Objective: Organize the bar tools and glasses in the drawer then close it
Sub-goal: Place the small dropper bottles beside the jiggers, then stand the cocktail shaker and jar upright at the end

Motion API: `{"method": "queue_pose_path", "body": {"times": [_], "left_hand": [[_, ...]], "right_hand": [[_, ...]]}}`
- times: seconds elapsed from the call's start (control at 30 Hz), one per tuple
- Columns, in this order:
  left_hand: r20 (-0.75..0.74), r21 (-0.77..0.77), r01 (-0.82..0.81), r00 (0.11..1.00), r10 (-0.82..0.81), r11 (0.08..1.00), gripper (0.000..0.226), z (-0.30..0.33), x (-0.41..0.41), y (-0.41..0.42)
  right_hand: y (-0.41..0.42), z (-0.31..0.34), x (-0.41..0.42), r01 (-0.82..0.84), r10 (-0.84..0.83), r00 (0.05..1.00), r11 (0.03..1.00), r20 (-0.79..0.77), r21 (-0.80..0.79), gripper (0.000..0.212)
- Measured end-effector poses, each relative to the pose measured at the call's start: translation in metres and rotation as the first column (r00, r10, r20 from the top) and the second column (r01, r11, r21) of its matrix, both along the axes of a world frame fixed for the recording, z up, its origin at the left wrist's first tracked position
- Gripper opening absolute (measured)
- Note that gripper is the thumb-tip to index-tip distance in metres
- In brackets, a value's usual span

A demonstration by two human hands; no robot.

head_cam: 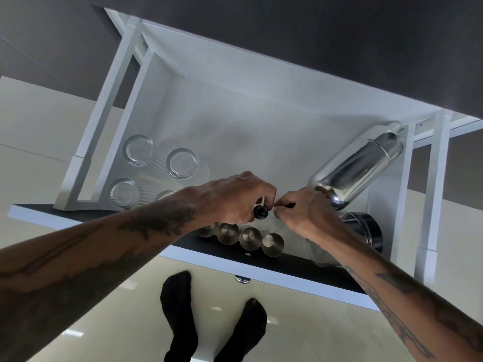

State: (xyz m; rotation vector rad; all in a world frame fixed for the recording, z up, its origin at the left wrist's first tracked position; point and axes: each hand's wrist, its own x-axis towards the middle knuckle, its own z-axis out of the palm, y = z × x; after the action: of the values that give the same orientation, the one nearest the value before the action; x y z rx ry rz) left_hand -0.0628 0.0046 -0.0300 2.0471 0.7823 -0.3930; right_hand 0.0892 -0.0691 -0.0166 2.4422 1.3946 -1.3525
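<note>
While left hand grips a black-tipped tool, right hand pinched shut, four glasses, four steel cups

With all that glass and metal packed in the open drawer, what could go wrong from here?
The cocktail shaker lies tilted on its side, so it could roll when the drawer shuts. The upside-down glasses sit close together and might knock and chip. The left hand works just above the row of metal cups and may topple them.

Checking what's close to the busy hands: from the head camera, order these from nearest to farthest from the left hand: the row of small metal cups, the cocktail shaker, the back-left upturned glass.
1. Metal cups, just below the left hand.
2. Cocktail shaker, lying to the right.
3. Back-left glass, upside down, far left.
</note>
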Motion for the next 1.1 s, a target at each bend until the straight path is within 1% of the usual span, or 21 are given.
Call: {"method": "queue_pose_path", "body": {"times": [0.07, 0.13, 0.2, 0.37, 0.47, 0.6, 0.7, 0.8, 0.9, 0.93, 1.0, 1.07, 1.1], "left_hand": [[-0.019, 0.011, 0.020, 1.000, -0.020, 1.000, 0.036, 0.002, -0.002, 0.002], [-0.037, 0.024, 0.042, 0.998, -0.041, 0.999, 0.036, 0.004, -0.005, 0.004], [-0.055, 0.026, 0.057, 0.997, -0.056, 0.998, 0.036, 0.006, -0.009, 0.005], [-0.179, -0.024, 0.074, 0.981, -0.077, 0.997, 0.047, 0.008, -0.016, 0.003], [-0.205, -0.023, 0.079, 0.975, -0.082, 0.997, 0.050, 0.010, -0.017, 0.004], [-0.178, -0.016, 0.062, 0.982, -0.063, 0.998, 0.046, 0.012, -0.019, 0.003], [-0.182, -0.021, 0.020, 0.983, -0.024, 1.000, 0.043, 0.010, -0.020, 0.002], [-0.195, -0.032, -0.026, 0.981, 0.020, 0.999, 0.043, 0.008, -0.021, 0.001], [-0.191, -0.053, -0.041, 0.981, 0.030, 0.998, 0.044, 0.007, -0.022, 0.001], [-0.186, -0.052, -0.044, 0.982, 0.034, 0.998, 0.044, 0.007, -0.022, 0.001], [-0.144, -0.017, -0.077, 0.987, 0.074, 0.997, 0.044, 0.011, -0.022, 0.005], [-0.062, 0.036, -0.146, 0.987, 0.148, 0.989, 0.042, 0.017, -0.017, 0.011], [-0.027, 0.055, -0.176, 0.984, 0.178, 0.983, 0.039, 0.021, -0.012, 0.015]], "right_hand": [[-0.002, 0.000, -0.005, 0.003, -0.003, 1.000, 1.000, -0.003, 0.008, 0.025], [-0.005, 0.000, -0.010, -0.064, 0.062, 0.998, 0.996, 0.028, 0.065, 0.028], [-0.008, 0.000, -0.015, -0.132, 0.128, 0.991, 0.984, 0.042, 0.122, 0.026], [-0.017, -0.001, -0.026, -0.166, 0.170, 0.985, 0.971, -0.010, 0.169, 0.030], [-0.020, 0.000, -0.026, -0.193, 0.204, 0.978, 0.962, -0.039, 0.193, 0.030], [-0.019, 0.002, -0.024, -0.216, 0.229, 0.971, 0.963, -0.070, 0.163, 0.035], [-0.017, 0.002, -0.021, -0.205, 0.212, 0.975, 0.974, -0.068, 0.096, 0.034], [-0.013, 0.004, -0.020, -0.166, 0.168, 0.983, 0.986, -0.080, 0.032, 0.042], [-0.010, 0.012, -0.021, -0.184, 0.185, 0.978, 0.983, -0.096, 0.024, 0.047], [-0.009, 0.017, -0.020, -0.203, 0.207, 0.975, 0.978, -0.086, 0.053, 0.046], [-0.011, 0.030, -0.010, -0.214, 0.222, 0.975, 0.959, -0.020, 0.184, 0.035], [-0.017, 0.046, 0.016, -0.099, 0.086, 0.995, 0.941, 0.055, 0.324, 0.025], [-0.023, 0.054, 0.034, -0.061, 0.024, 0.994, 0.933, 0.106, 0.353, 0.029]]}}
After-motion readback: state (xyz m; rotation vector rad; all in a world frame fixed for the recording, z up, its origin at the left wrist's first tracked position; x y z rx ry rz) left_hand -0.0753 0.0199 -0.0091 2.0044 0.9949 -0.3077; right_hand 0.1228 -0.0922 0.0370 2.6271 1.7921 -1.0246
